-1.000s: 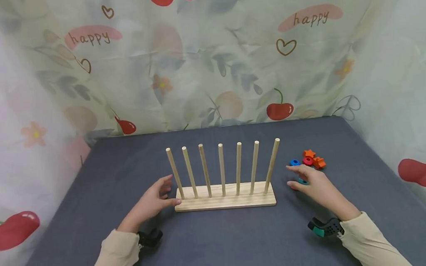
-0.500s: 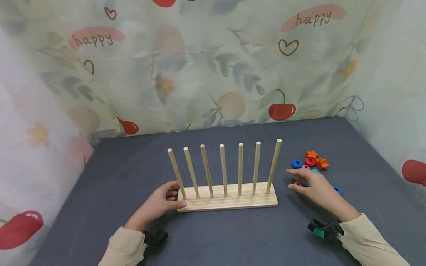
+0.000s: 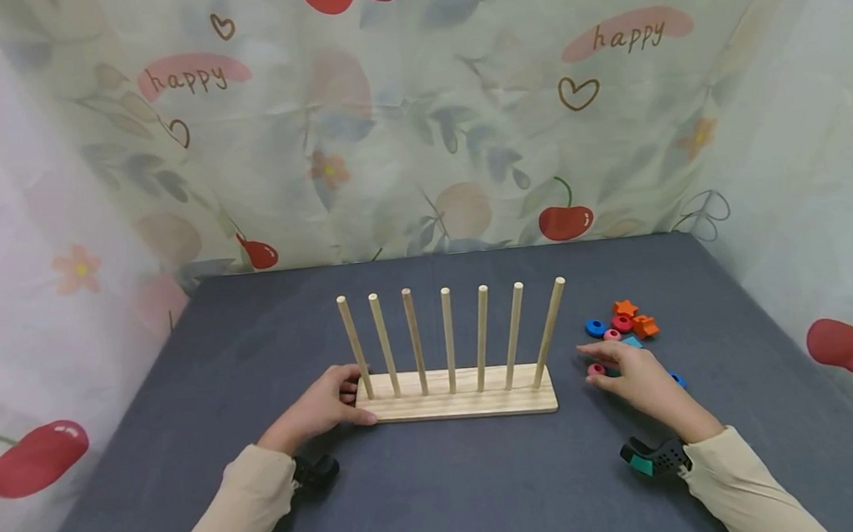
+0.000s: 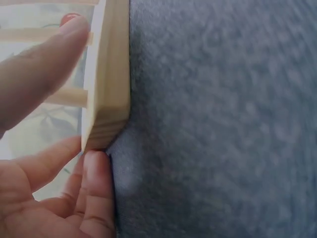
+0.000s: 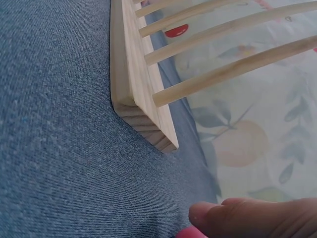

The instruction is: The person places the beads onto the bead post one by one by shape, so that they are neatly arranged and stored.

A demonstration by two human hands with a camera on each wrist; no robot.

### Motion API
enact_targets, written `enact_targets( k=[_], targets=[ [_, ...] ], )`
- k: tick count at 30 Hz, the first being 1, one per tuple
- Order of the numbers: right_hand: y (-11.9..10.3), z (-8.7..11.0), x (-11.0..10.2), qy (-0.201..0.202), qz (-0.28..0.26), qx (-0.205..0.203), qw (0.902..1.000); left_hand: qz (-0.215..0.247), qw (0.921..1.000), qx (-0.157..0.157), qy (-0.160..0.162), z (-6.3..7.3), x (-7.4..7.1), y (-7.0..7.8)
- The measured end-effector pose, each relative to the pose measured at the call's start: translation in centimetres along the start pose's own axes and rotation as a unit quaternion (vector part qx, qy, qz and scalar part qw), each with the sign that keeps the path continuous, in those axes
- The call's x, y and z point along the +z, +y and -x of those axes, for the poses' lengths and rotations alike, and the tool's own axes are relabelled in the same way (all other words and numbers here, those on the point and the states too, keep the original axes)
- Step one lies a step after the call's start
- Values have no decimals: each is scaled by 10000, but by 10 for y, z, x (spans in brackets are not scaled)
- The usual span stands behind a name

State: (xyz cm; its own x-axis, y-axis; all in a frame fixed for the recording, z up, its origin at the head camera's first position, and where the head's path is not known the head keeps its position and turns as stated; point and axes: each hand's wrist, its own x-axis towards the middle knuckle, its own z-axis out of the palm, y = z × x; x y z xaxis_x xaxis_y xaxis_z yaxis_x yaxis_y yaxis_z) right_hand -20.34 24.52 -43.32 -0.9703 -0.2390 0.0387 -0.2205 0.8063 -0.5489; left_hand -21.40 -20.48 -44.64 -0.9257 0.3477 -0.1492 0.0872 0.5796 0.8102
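A wooden peg rack [image 3: 467, 405] with several upright dowels stands on the dark cloth. My left hand [image 3: 324, 403] grips its left end, the thumb along the front and the fingers at the end face. In the left wrist view, fingertips [image 4: 96, 163] meet the lower end of the base, and the thumb [image 4: 44, 69] crosses over it. To the right of the rack, my right hand [image 3: 634, 371] is spread around a small pink bead [image 3: 596, 369], thumb close beside it and index finger extended above. Only a sliver of the pink bead [image 5: 190, 233] shows in the right wrist view.
Behind my right hand lie a blue bead [image 3: 595, 328], a red bead [image 3: 622, 323], another pink bead [image 3: 612, 335], orange star-shaped pieces [image 3: 645, 326] and a light-blue piece [image 3: 632, 342]. Another blue bead [image 3: 679, 381] peeks out beside the hand. A printed curtain [image 3: 416, 133] hangs behind.
My left hand has moved slightly right and closed on the rack's end, its thumb lower along the front edge. My right thumb has drawn in toward the pink bead, now more visible.
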Motion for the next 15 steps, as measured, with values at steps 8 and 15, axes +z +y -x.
enact_targets(
  k=[8, 15],
  targets=[
    [3, -1, -1, -129, 111, -40, 9998, -132, 9995, -236, -132, 1, -3, -3],
    [6, -2, -2, -148, 133, -198, 9996, -69, 9994, -205, -287, 0, -7, -4]
  ],
)
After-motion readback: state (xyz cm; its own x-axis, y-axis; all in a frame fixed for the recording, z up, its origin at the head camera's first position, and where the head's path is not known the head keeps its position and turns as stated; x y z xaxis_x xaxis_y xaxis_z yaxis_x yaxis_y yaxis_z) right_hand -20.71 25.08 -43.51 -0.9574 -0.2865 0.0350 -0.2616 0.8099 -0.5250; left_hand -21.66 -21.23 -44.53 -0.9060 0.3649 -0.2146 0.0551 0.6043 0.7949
